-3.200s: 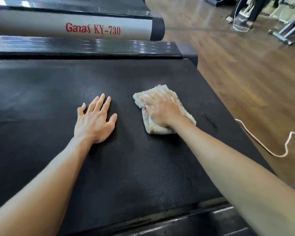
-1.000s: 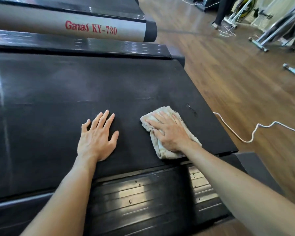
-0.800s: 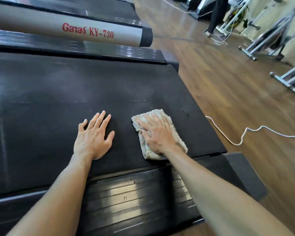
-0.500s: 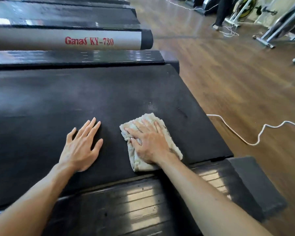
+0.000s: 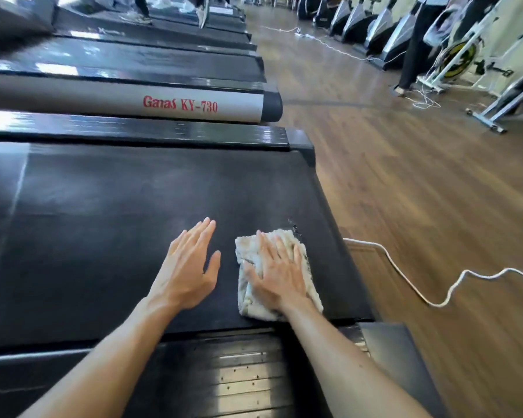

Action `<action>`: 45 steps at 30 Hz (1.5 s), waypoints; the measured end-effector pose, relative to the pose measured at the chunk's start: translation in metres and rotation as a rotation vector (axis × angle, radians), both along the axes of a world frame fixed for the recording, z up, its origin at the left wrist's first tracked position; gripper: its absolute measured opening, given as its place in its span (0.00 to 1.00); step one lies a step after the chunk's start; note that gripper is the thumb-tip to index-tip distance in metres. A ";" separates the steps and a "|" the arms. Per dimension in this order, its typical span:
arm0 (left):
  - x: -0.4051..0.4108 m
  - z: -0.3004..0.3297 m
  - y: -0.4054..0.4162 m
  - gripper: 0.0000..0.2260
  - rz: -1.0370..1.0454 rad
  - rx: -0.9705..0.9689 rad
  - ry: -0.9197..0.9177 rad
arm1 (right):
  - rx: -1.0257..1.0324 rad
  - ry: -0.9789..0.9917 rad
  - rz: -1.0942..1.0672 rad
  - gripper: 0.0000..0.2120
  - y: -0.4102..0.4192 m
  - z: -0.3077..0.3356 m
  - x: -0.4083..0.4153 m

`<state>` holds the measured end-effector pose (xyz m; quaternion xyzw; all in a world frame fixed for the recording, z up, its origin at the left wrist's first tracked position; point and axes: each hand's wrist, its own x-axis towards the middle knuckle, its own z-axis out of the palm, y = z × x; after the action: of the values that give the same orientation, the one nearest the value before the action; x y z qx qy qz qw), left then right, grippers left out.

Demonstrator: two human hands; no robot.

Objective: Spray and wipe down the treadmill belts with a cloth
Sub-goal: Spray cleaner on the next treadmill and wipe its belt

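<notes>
A black treadmill belt (image 5: 109, 224) fills the left and middle of the head view. A folded, off-white cloth (image 5: 307, 285) lies on the belt near its rear right corner. My right hand (image 5: 277, 274) presses flat on the cloth with straight fingers. Just left of it, my left hand (image 5: 191, 268) is spread open with straight fingers, palm down over the bare belt. No spray bottle is in view.
A ribbed black rear cover (image 5: 239, 378) lies at the belt's near end. A white cable (image 5: 429, 300) snakes over the wooden floor (image 5: 420, 191) at right. More treadmills (image 5: 133, 60) stretch away at left, one marked "Ganas KY-730" (image 5: 180, 104). Exercise bikes (image 5: 384, 28) and a person's legs (image 5: 415, 46) stand far right.
The view has lifted to show more of the gym. Both hands and the cloth have slid right along the belt's rear end. My left hand's fingers have drawn closer together.
</notes>
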<state>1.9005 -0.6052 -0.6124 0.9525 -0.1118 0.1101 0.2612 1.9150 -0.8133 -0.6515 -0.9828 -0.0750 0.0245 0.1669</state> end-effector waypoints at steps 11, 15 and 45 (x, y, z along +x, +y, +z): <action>0.027 -0.041 -0.018 0.27 -0.003 0.093 0.131 | -0.096 -0.120 -0.250 0.37 -0.023 -0.010 -0.022; 0.053 -0.057 -0.013 0.28 0.029 0.149 0.157 | -0.090 -0.210 -0.278 0.35 -0.022 -0.018 -0.018; 0.060 -0.074 -0.007 0.35 0.034 0.329 0.143 | -0.023 -0.109 -0.069 0.37 -0.013 -0.013 -0.023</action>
<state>1.9604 -0.6125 -0.6861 0.9895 -0.0932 0.0266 0.1071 1.8924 -0.8260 -0.6643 -0.9865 -0.0500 -0.0339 0.1522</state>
